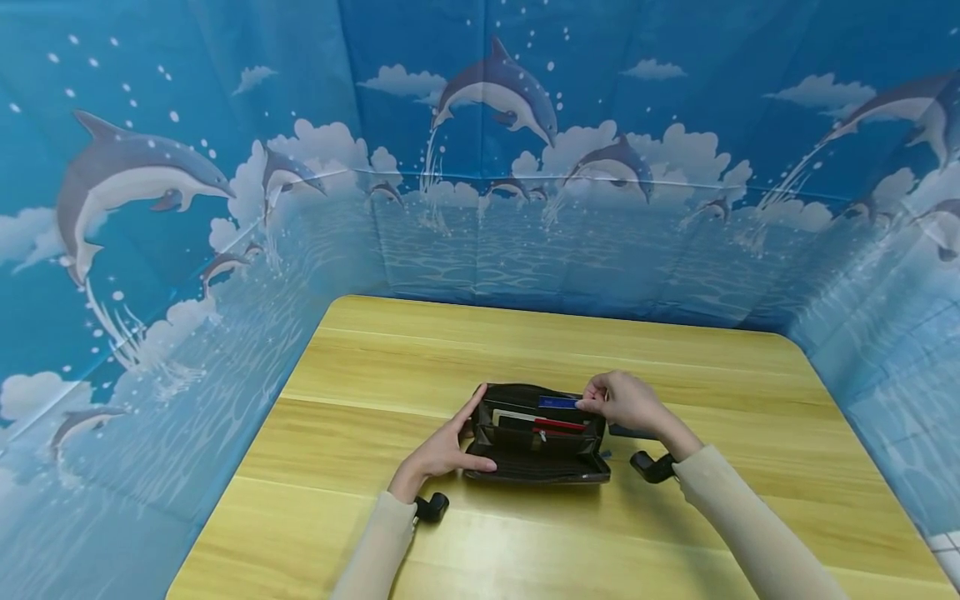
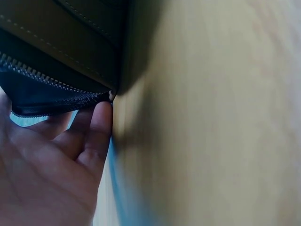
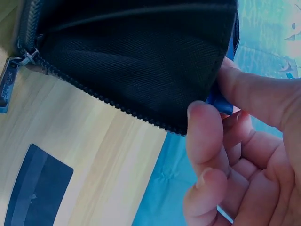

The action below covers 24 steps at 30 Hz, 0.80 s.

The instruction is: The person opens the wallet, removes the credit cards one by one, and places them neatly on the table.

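A black zip wallet point(image 1: 536, 454) lies open on the wooden table point(image 1: 525, 350), with a red card point(image 1: 558, 425) and a white card point(image 1: 510, 414) in its slots. My left hand point(image 1: 468, 433) holds the wallet's left end, fingers along its edge and thumb on the near flap; the left wrist view shows fingertips point(image 2: 96, 127) at the zipper edge point(image 2: 51, 82). My right hand point(image 1: 585, 406) pinches a blue card point(image 1: 558, 402) at the wallet's far right slot. In the right wrist view the blue card point(image 3: 218, 101) peeks between thumb and finger behind the wallet's fabric wall point(image 3: 136, 61).
A dark card point(image 3: 37, 188) lies flat on the table just right of the wallet, partly under my right wrist point(image 1: 626, 432). Blue dolphin-print screens point(image 1: 480, 167) close in the table on the left, back and right.
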Available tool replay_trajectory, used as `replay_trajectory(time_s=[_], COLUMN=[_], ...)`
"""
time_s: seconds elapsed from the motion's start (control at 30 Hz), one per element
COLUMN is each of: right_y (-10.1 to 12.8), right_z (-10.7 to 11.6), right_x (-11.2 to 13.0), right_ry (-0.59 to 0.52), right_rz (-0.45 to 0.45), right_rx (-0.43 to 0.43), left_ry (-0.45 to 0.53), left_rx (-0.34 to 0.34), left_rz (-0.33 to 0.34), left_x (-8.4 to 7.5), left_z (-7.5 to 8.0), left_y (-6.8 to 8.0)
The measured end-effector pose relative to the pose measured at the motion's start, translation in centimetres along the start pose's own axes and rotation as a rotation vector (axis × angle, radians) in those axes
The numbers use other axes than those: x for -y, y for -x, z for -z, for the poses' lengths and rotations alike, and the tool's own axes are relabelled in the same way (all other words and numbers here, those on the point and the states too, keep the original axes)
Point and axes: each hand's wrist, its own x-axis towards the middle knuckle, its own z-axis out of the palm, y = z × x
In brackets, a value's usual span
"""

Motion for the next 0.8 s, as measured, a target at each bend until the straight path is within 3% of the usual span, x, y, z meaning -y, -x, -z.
replay_trajectory(time_s=[0.17, 0.47, 0.8], right_y=[0.16, -0.01, 0.08], right_z=[-0.07, -0.48, -0.81], right_x=[-0.11, -0.47, -1.0], right_ry=[0.018, 0.001, -0.089], right_rz=[0.035, 0.021, 0.013], right_rx=[-0.001, -0.039, -0.053], left_ry=[0.002, 0.003, 0.005], left_rx=[-0.002, -0.004, -0.003], left_rz=[0.005, 0.009, 0.014], left_x=[-0.07, -0.11, -0.16], left_z=[0.06, 0.03, -0.07], left_y=[0.01, 0.05, 0.03])
